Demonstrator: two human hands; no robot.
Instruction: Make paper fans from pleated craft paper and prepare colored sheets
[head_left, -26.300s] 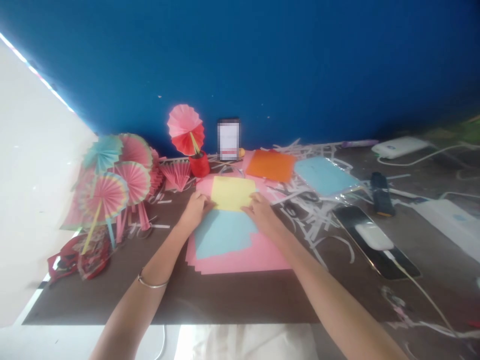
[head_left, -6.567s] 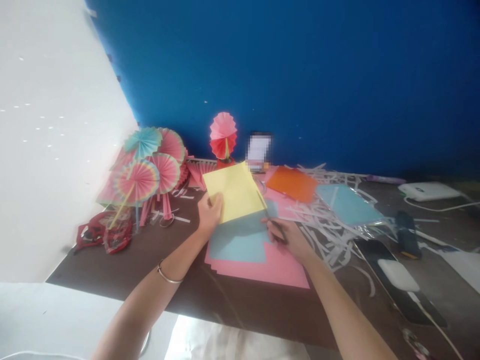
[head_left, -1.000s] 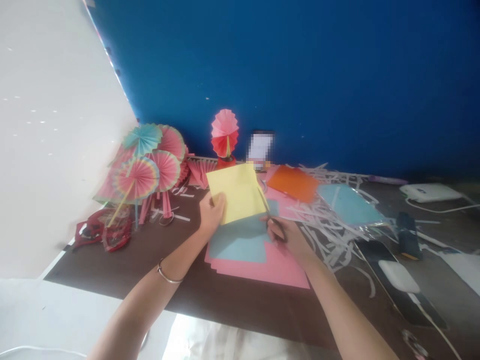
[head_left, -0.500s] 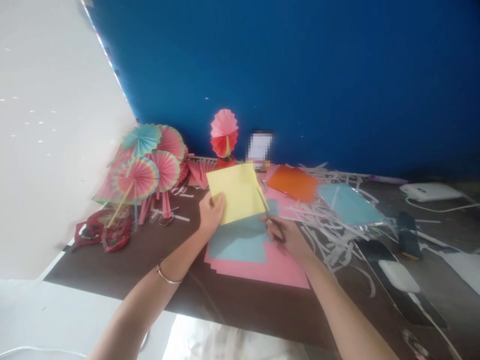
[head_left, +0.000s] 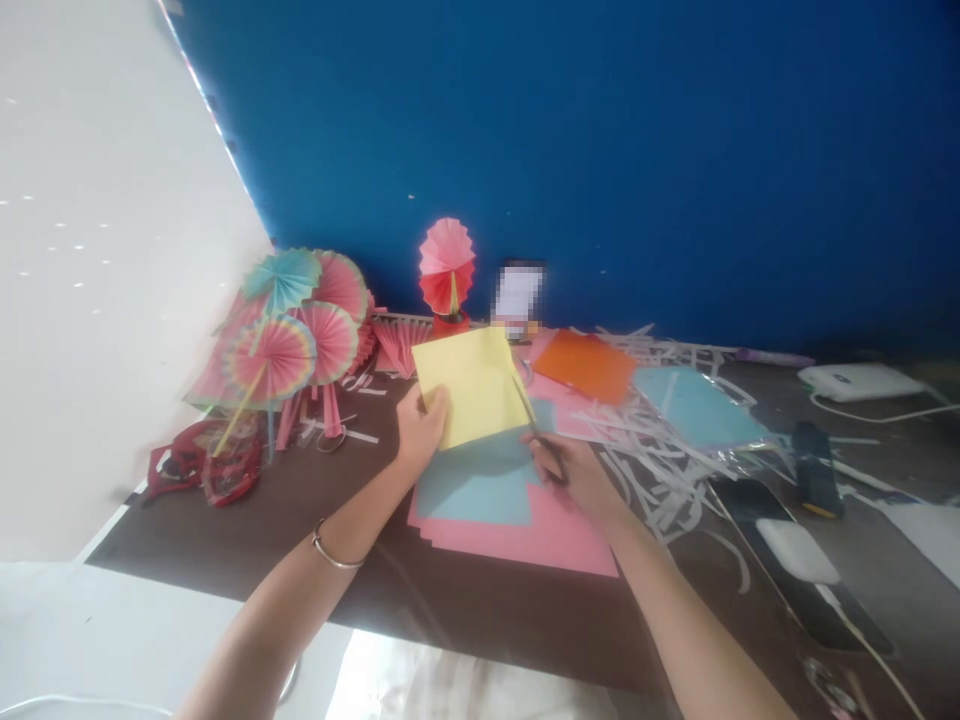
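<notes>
My left hand point(head_left: 421, 430) pinches the lower left edge of a yellow paper sheet point(head_left: 471, 385) and holds it tilted up above the table. My right hand point(head_left: 574, 475) is closed around the handles of a pair of scissors point(head_left: 531, 420), whose blades reach up along the yellow sheet's right edge. Below both hands a light blue sheet point(head_left: 480, 485) lies on a stack of pink sheets point(head_left: 547, 535).
Several folded paper fans point(head_left: 289, 325) stand at the left, one fan point(head_left: 447, 262) in a red holder at the back. An orange sheet point(head_left: 586, 365), a blue packet point(head_left: 694, 405), white paper strips point(head_left: 660, 470), a phone point(head_left: 806, 560), power banks and cables fill the right side.
Over the last second the scissor blades have shifted slightly along the yellow sheet's right edge. Both hands stay almost in place. Much earlier the yellow sheet lay flat under both hands.
</notes>
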